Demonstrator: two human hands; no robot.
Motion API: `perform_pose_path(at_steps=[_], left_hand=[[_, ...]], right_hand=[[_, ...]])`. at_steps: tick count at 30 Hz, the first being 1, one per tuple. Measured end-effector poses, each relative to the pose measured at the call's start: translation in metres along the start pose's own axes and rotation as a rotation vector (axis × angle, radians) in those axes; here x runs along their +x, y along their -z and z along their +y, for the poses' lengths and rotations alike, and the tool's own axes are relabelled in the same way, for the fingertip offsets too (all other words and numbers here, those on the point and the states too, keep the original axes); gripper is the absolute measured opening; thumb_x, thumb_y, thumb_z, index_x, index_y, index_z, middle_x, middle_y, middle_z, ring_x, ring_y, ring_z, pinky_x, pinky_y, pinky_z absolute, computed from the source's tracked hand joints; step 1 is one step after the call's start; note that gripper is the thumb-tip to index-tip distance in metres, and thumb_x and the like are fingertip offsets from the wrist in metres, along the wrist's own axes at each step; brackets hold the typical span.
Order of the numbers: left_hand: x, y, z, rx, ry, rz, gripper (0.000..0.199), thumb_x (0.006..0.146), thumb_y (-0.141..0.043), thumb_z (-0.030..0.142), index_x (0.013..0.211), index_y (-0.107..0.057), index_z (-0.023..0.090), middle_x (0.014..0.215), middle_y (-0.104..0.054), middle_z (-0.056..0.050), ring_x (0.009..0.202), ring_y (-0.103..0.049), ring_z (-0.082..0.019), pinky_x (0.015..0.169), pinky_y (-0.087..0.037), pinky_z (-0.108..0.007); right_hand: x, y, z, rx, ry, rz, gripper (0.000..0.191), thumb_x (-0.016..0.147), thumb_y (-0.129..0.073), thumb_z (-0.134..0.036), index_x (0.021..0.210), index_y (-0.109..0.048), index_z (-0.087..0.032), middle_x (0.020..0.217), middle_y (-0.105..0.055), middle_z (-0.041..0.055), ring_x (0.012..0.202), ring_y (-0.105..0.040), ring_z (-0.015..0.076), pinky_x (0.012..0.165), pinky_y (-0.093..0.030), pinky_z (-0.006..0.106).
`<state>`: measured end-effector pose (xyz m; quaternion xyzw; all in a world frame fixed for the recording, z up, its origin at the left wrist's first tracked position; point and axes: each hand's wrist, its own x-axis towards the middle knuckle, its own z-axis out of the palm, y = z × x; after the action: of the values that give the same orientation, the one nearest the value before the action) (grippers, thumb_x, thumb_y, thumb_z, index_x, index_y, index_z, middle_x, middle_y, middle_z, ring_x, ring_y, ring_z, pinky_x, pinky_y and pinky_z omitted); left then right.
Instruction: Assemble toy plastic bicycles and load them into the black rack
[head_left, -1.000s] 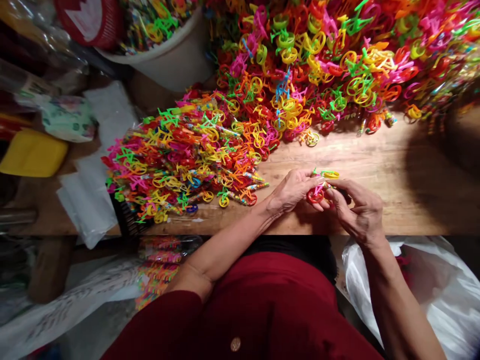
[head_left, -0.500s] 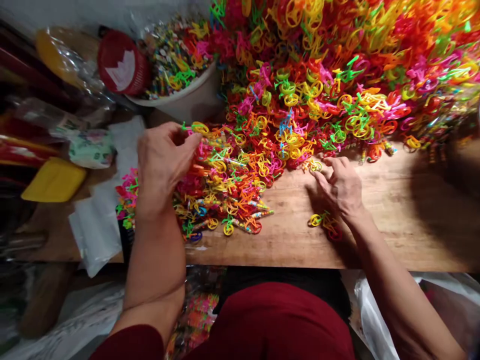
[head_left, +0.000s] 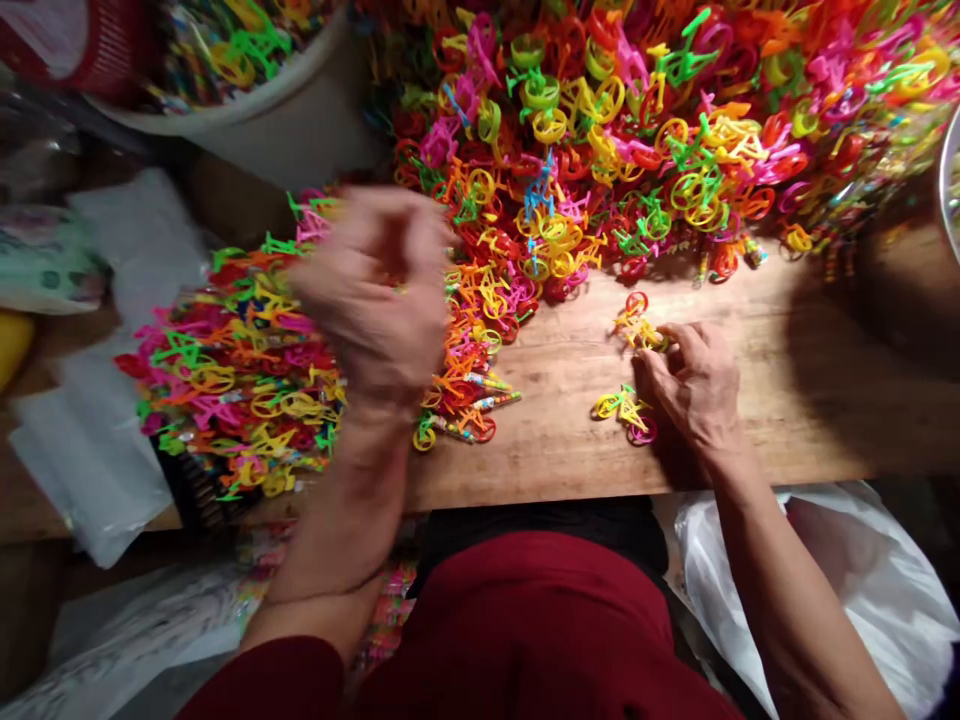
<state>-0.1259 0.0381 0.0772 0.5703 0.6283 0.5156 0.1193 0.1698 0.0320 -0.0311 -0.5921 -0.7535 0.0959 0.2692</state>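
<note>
My right hand (head_left: 694, 378) rests low over the wooden table, thumb and forefinger closed on the near end of a small yellow and orange plastic toy bicycle (head_left: 636, 325) with a red wheel. Just in front of that hand lies a second toy bicycle (head_left: 626, 408) in yellow, green and pink. Motion smears my left hand (head_left: 379, 290), which hangs above a pile of mixed toy bicycles (head_left: 247, 375); whether its fingers hold anything is not visible. Candy-filled tubes (head_left: 491, 390) stick out from the pile's right side.
A large heap of colourful toy bicycles (head_left: 585, 130) covers the back of the table (head_left: 555, 440). Back left stands a white tub (head_left: 292, 115) holding candy tubes and a red basket (head_left: 112, 60). Plastic bags (head_left: 97, 420) lie left; a metal rim (head_left: 951, 190) shows far right.
My left hand has moved right, away from the left pile's back edge. My right hand has drawn the yellow toy bicycle out from the heap's edge. The view has shifted left and closer.
</note>
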Motion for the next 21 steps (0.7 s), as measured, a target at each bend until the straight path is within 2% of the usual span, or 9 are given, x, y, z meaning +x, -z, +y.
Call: perform_pose_path(at_steps=[2,3,4,5,7,9,11,16,21], left_hand=[[-0.033,-0.042,0.011,-0.240,0.157,-0.289,0.028,0.095,-0.065,0.043,0.087,-0.072,0.018,0.074,-0.070,-0.001,0.064,-0.063,-0.011,0.060,-0.051,-0.026],[-0.048,-0.062,0.013,-0.274,0.224,-0.420,0.029,0.092,-0.068,0.043,0.089,-0.073,0.015,0.075,-0.071,-0.003,0.064,-0.065,-0.011,0.059,-0.052,-0.025],[-0.060,-0.081,0.014,-0.379,0.390,-0.547,0.027,0.087,-0.075,0.040,0.093,-0.073,0.013,0.079,-0.073,-0.003,0.065,-0.067,-0.011,0.059,-0.053,-0.024],[-0.069,-0.097,0.015,-0.493,0.543,-0.637,0.026,0.085,-0.076,0.036,0.097,-0.072,0.013,0.080,-0.073,-0.003,0.065,-0.067,-0.010,0.059,-0.053,-0.023],[-0.078,-0.119,0.017,-0.713,0.794,-0.714,0.021,0.084,-0.077,0.026,0.097,-0.068,0.011,0.076,-0.070,0.001,0.060,-0.064,-0.007,0.059,-0.052,-0.020],[-0.078,-0.128,0.018,-0.839,0.947,-0.716,0.014,0.083,-0.075,0.018,0.091,-0.066,0.011,0.071,-0.067,0.003,0.053,-0.059,-0.004,0.056,-0.051,-0.018],[-0.072,-0.126,0.019,-0.880,1.023,-0.666,0.011,0.082,-0.073,0.014,0.088,-0.064,0.011,0.070,-0.067,0.003,0.051,-0.059,-0.005,0.051,-0.049,-0.017],[-0.062,-0.106,0.007,-0.845,1.005,-0.459,0.024,0.073,-0.078,0.015,0.094,-0.067,0.012,0.076,-0.069,0.001,0.056,-0.062,-0.007,0.042,-0.044,-0.014],[-0.069,-0.105,-0.001,-0.859,1.027,-0.495,0.027,0.069,-0.080,0.016,0.093,-0.070,0.007,0.079,-0.071,-0.005,0.061,-0.066,-0.011,0.050,-0.057,-0.020]], right_hand=[[-0.009,0.006,-0.003,0.026,0.003,0.040,0.020,0.093,-0.062,-0.036,0.106,-0.065,-0.022,0.094,-0.063,0.0079,0.081,-0.058,0.0231,0.073,-0.047,0.037],[-0.012,0.010,-0.006,0.040,0.011,0.054,0.021,0.093,-0.062,-0.037,0.108,-0.065,-0.022,0.096,-0.064,0.0085,0.082,-0.058,0.0230,0.074,-0.047,0.037],[-0.015,0.013,-0.010,0.051,0.026,0.063,0.022,0.094,-0.062,-0.038,0.110,-0.065,-0.023,0.098,-0.065,0.0091,0.083,-0.059,0.0231,0.075,-0.048,0.037],[-0.017,0.015,-0.013,0.060,0.044,0.067,0.023,0.094,-0.061,-0.039,0.111,-0.064,-0.023,0.100,-0.065,0.0095,0.084,-0.059,0.0232,0.076,-0.048,0.037],[-0.020,0.019,-0.020,0.081,0.088,0.066,0.024,0.095,-0.062,-0.039,0.112,-0.064,-0.023,0.102,-0.066,0.0097,0.084,-0.060,0.0230,0.078,-0.048,0.038],[-0.023,0.022,-0.022,0.121,0.132,0.070,0.025,0.095,-0.061,-0.038,0.113,-0.064,-0.021,0.099,-0.066,0.0086,0.081,-0.060,0.0219,0.077,-0.049,0.037],[-0.027,0.024,-0.018,0.175,0.147,0.079,0.026,0.096,-0.062,-0.037,0.116,-0.064,-0.020,0.096,-0.067,0.0069,0.078,-0.060,0.0200,0.076,-0.049,0.035],[-0.028,0.028,0.017,0.151,0.024,0.182,0.017,0.098,-0.056,-0.029,0.105,-0.068,-0.019,0.089,-0.068,0.0054,0.074,-0.061,0.0175,0.070,-0.048,0.031],[0.016,0.017,0.046,-0.026,-0.072,0.266,0.016,0.094,-0.052,-0.021,0.090,-0.068,-0.019,0.084,-0.067,0.0067,0.076,-0.058,0.0200,0.071,-0.044,0.032]])
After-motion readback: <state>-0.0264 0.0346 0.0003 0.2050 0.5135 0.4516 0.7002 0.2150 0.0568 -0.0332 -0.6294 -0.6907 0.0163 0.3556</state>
